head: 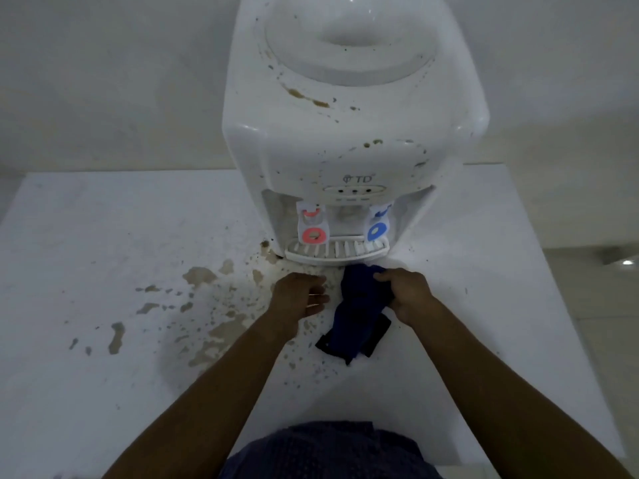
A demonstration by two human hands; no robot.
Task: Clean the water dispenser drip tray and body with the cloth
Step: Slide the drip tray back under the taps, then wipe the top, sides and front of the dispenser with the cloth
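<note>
Head view: below the drip tray (337,252), the right hand (406,293) grips the blue cloth (358,312); the left hand (301,295), fingers straight, holds nothing beside it.

Glossy plastic dispenser (352,133); soft cloth (359,305); matt table (103,236).

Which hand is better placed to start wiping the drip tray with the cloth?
The right hand: it grips the blue cloth just in front of the drip tray. The left hand is open and holds nothing, beside the cloth.
</note>
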